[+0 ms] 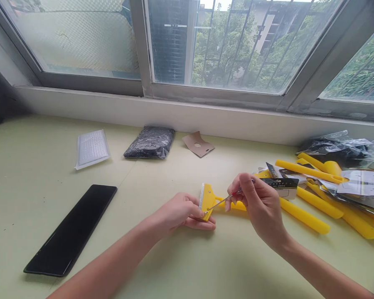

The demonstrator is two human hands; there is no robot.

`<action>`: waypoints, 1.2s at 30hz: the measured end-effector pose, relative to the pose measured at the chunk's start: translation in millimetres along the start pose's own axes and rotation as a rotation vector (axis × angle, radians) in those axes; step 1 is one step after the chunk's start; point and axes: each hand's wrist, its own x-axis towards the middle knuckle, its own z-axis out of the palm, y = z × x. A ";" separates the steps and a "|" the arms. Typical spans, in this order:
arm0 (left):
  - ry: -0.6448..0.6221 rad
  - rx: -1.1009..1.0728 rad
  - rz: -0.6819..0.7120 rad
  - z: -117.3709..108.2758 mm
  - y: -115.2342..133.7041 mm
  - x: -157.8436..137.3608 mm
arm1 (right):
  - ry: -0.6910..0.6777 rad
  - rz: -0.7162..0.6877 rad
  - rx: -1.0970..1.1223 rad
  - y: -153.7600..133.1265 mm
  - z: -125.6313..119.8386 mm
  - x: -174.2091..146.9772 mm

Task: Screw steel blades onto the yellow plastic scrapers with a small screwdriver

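My left hand [187, 214] is closed around the near end of a yellow scraper's head [209, 195], which has a clear strip along its left edge. The scraper's yellow handle [238, 206] runs off to the right, partly behind my other hand. In my right hand [259, 205] is a screwdriver [222, 202] with a thin metal shaft and some red at the handle. Its tip meets the scraper head near a screw by my left fingers. My right fingers cover most of the screwdriver's handle.
On the right lie several yellow scraper handles [305, 216], printed cards [364, 182] and a clear plastic bag [343, 147]. A black pad [73, 230] lies at left. Along the back are a translucent tray [92, 149], a wrapped black packet [151, 142] and a brown card [195, 144], below the window sill.
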 end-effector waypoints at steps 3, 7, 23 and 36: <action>0.009 0.005 -0.001 0.8 0.4 -0.7 | -0.057 -0.107 -0.082 -5.9 1.3 -4.7; 0.018 0.006 0.006 3.0 1.3 -3.8 | -0.132 -0.450 -0.377 -23.2 -1.1 -9.6; -0.017 0.021 0.074 -1.4 -4.8 -0.7 | -0.707 -0.256 -0.877 -7.0 1.4 -8.0; -0.032 0.041 0.086 -2.8 -6.6 1.6 | -0.669 -0.290 -0.865 2.7 0.2 -12.4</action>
